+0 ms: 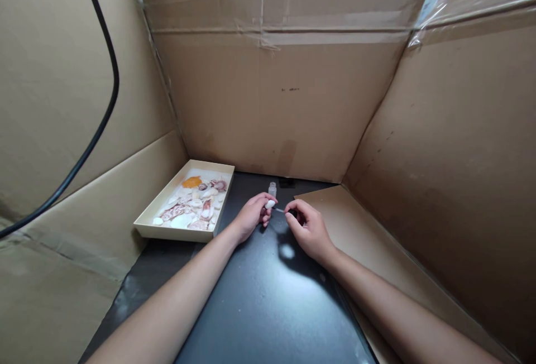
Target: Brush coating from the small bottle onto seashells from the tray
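Observation:
Near the middle of the dark table, my left hand [253, 214] pinches a small white shell [270, 204] between its fingers. My right hand [307, 226] is closed on a thin applicator [280, 210] with a dark top, its pale stem pointing left towards the shell. Whether the tip touches the shell is too small to tell. Just beyond my left fingertips, a small clear bottle [272, 188] stands upright. A shallow cream tray [173, 234] on the left holds several shells, white and reddish-brown, and one orange piece [191, 182].
Cardboard walls [268, 101] enclose the dark table [251, 308] at the back and both sides. A flat cardboard piece [355, 219] lies along the right. A black cable [113, 73] hangs at the upper left. A small dark item [287, 183] lies behind the bottle.

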Tool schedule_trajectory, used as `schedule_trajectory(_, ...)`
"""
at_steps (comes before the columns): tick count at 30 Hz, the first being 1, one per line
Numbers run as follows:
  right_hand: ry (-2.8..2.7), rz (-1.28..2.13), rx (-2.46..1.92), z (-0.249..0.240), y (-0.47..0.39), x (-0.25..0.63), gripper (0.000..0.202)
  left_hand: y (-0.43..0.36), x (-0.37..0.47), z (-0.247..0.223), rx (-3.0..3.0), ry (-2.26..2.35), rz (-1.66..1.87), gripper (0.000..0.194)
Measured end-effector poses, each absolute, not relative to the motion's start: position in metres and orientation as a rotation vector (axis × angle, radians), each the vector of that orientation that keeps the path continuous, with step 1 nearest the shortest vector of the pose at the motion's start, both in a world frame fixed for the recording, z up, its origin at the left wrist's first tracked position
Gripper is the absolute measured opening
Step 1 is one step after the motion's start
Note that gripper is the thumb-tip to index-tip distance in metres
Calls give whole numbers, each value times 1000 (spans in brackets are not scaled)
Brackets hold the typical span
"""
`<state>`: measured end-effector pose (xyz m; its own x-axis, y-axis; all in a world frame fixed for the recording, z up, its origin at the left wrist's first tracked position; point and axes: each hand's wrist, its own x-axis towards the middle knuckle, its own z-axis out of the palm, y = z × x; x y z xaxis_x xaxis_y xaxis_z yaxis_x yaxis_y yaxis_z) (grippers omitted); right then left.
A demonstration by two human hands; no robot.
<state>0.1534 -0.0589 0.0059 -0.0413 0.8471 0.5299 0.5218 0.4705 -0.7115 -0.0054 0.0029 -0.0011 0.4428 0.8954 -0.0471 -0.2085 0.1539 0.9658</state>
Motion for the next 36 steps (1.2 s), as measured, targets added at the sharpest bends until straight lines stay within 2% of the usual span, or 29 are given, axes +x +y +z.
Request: schedule_trajectory(36, -1717, 403, -1151, 4, -57, 155, 9, 1, -5, 2, 1122, 774, 920, 14)
